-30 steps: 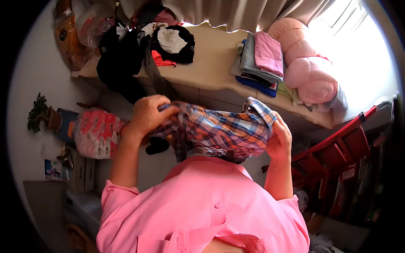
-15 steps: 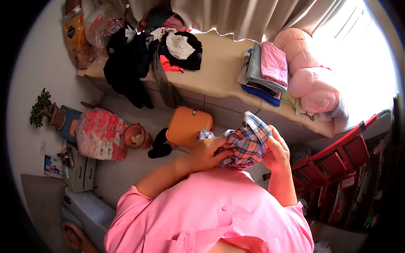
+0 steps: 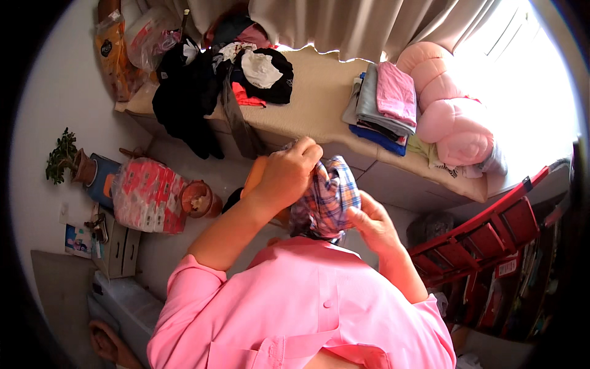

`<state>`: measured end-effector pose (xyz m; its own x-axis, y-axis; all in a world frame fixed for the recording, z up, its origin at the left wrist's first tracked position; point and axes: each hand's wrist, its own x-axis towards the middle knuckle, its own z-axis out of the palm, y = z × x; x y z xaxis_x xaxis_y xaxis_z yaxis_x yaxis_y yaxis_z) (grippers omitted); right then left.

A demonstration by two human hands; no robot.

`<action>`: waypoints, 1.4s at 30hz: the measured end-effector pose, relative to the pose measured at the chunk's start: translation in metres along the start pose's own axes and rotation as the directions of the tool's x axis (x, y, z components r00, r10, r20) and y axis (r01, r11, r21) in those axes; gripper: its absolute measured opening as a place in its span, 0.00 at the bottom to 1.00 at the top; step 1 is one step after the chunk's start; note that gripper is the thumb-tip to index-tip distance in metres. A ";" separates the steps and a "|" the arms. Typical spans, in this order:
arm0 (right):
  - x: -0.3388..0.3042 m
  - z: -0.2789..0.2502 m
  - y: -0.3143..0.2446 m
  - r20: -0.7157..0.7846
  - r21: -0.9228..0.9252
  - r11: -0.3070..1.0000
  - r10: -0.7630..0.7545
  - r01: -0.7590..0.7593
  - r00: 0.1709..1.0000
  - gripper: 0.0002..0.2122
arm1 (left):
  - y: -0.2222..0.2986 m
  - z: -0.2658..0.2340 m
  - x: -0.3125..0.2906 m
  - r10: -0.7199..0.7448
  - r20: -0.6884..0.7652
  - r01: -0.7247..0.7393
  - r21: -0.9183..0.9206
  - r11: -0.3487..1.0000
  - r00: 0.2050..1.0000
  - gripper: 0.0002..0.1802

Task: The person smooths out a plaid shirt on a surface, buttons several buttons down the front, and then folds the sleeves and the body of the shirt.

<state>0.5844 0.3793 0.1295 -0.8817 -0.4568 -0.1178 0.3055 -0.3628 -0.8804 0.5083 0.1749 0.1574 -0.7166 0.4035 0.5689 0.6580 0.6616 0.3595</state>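
Note:
A bunched piece of plaid clothing point(image 3: 332, 200), blue, orange and white, hangs between my hands in front of my chest; what garment it is cannot be made out. My left hand point(image 3: 289, 169) is closed on its upper left part, knuckles up. At the cloth's right edge, my right hand point(image 3: 376, 224) grips it between thumb and fingers. Beyond my hands, a stack of folded clothes with a pink one point(image 3: 396, 92) on top lies on the cream-covered bench point(image 3: 322, 92). Farther left on the bench is a loose heap of black clothes point(image 3: 184, 101) with a white piece point(image 3: 261, 69).
Pink puffy bedding point(image 3: 458, 126) rests right of the stack. A red folding ladder point(image 3: 485, 237) leans at the right. On the floor are an orange bin-like box point(image 3: 254, 175), partly behind my left arm, a small bucket point(image 3: 200, 200) and wrapped tissue packs point(image 3: 147, 197).
My left hand has risen up and forward, lifting its side of the plaid cloth. My right hand has shifted left and down with its edge. The orange box is now more covered.

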 end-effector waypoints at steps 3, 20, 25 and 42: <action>-0.002 0.013 0.002 0.256 -0.301 0.953 0.045 0.036 0.966 0.18 | 0.002 -0.001 0.015 0.039 -0.122 -0.049 -0.078 0.996 0.992 0.07; 0.011 0.004 -0.062 0.377 -0.186 0.974 -0.053 0.132 0.925 0.33 | 0.043 -0.030 0.021 0.682 0.238 0.181 -0.971 0.155 0.691 0.11; 0.014 -0.011 -0.057 0.357 -0.488 0.831 -0.087 0.265 0.930 0.13 | 0.021 -0.047 0.011 0.524 0.239 0.223 -0.970 0.095 0.818 0.12; 0.026 0.022 -0.054 0.043 -0.722 0.664 -0.234 0.193 0.971 0.06 | 0.022 -0.014 0.023 0.198 0.350 0.270 -0.900 0.342 0.916 0.13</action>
<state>0.5528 0.3688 0.1841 -0.9124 -0.3938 0.1120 -0.2264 0.2575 -0.9394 0.5095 0.1901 0.1885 -0.6067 0.7216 0.3335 0.2396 -0.2341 0.9422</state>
